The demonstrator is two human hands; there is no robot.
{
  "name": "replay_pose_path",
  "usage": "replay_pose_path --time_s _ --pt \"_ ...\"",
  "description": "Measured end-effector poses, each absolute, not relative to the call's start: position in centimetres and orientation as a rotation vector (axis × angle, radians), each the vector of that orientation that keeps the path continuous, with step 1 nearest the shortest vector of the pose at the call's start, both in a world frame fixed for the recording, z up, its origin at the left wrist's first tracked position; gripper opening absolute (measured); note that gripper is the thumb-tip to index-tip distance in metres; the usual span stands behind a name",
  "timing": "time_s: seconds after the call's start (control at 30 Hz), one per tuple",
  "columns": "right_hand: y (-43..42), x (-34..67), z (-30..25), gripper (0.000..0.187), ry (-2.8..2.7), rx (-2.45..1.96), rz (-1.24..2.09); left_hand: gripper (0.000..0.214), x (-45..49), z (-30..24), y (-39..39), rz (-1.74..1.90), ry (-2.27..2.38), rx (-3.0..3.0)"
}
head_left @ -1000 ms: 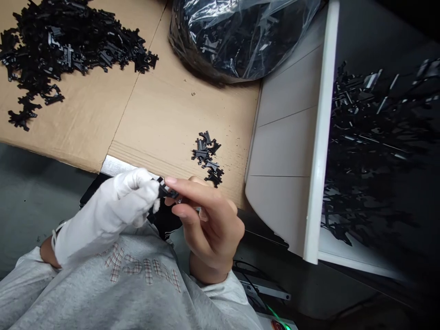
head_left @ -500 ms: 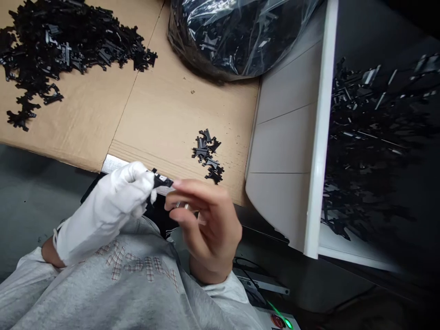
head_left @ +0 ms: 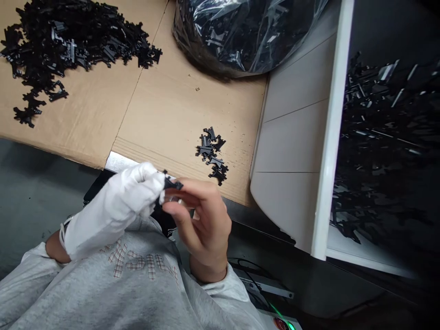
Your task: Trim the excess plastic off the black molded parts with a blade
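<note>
My left hand point(head_left: 134, 195), in a white glove, pinches a small black plastic part point(head_left: 173, 183) with notched ends. Part of that piece is hidden by the glove. My bare right hand point(head_left: 204, 220) is curled close on its right side, with the index fingertip at the part's right end. Something small and shiny shows between the right thumb and fingers, too little of it to name. On the cardboard beyond my hands lies a small cluster of similar black parts point(head_left: 212, 153).
A large heap of black parts point(head_left: 75, 41) covers the far left of the cardboard point(head_left: 165, 110). At the back stands a clear plastic bag point(head_left: 237, 50) full of them. To the right, a white-edged bin point(head_left: 332, 160) holds more. A green light point(head_left: 291, 326) glows low down.
The gloved left hand and its black part have shifted right, and my right hand has moved slightly left, closing the gap. The whole view has swung a little.
</note>
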State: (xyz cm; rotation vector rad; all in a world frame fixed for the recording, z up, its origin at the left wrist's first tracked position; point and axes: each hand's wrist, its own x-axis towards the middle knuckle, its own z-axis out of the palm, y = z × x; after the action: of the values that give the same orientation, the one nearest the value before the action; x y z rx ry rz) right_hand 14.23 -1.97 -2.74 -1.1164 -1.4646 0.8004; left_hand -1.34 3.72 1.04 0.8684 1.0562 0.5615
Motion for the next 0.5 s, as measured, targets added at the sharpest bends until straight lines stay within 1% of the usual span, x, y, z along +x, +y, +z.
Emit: replay_pose_path --time_s 0.13,0.23,0.27,0.33,0.37,0.47,0.5 --pt "-2.9 15.6 -2.6 0.022 -1.396 -1.211 0.749 0.029 -1.1 -0.5 4.6 0.599 0.991 1.093" --pt "-3.5 17.5 -2.7 0.014 -1.329 -1.349 0.583 0.029 0.6 -2.3 5.9 0.561 1.071 1.527" --pt "-3.6 18.1 -2.8 0.016 -1.331 -1.375 0.542 0.03 1.5 -2.9 6.4 0.472 1.079 1.75" --pt "-3.6 19.0 -3.2 0.02 -1.328 -1.394 0.494 0.031 3.6 -4.0 7.7 0.16 1.06 2.203" --pt "-3.6 19.3 -3.4 0.022 -1.325 -1.395 0.491 0.029 4.8 -4.4 8.2 0.103 1.068 2.27" --pt "-3.5 19.6 -3.8 0.024 -1.3 -1.388 0.491 0.017 7.9 -4.7 9.2 0.125 1.121 2.34" --pt "-3.6 19.7 -3.8 0.025 -1.29 -1.39 0.493 0.017 8.6 -4.5 9.2 0.152 1.133 2.357"
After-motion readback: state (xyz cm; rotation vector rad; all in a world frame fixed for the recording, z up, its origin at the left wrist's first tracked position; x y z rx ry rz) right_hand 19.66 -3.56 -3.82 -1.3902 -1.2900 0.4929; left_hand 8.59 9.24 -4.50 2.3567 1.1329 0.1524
